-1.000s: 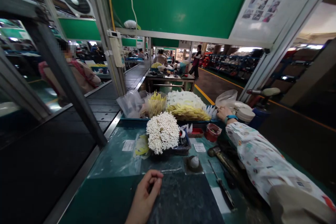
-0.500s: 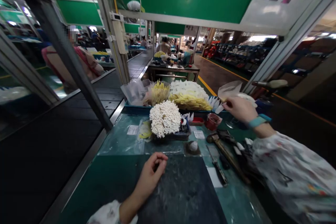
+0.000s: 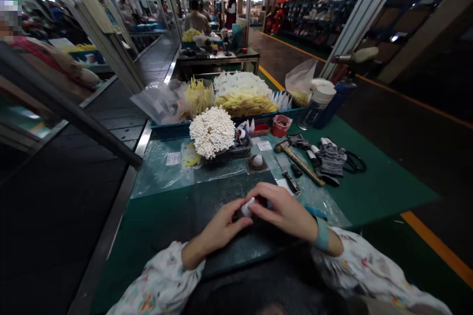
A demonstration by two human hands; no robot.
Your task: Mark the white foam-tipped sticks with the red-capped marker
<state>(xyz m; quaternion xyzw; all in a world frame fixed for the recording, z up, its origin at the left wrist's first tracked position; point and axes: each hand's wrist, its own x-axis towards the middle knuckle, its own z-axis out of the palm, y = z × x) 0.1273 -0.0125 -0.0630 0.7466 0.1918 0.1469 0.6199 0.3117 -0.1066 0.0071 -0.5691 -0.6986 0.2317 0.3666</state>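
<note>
Over the dark mat [image 3: 218,197], both hands meet around a small white pointed piece [image 3: 247,206]. My right hand [image 3: 284,209], with a teal band at its wrist, pinches it between thumb and fingertips. Closed in from the other side is my left hand [image 3: 219,229], its fingertips against the same piece. Something dark under the fingers is mostly hidden. A white cone-shaped piece [image 3: 257,160] stands on a small dark base just beyond the mat. Behind it rises a bundle of white round-tipped sticks [image 3: 212,133].
A blue tray [image 3: 172,131] across the back holds yellow strips [image 3: 247,104] and white pieces [image 3: 242,83]. To the right lie a hammer [image 3: 303,165], a screwdriver [image 3: 290,179] and grey gloves [image 3: 330,157]. Bottles [image 3: 318,106] stand behind. A conveyor [image 3: 74,177] runs at the left.
My right hand has come from the tray's right end down to the mat with the white piece. My left hand has shifted right to meet it. The view has tilted down and turned right.
</note>
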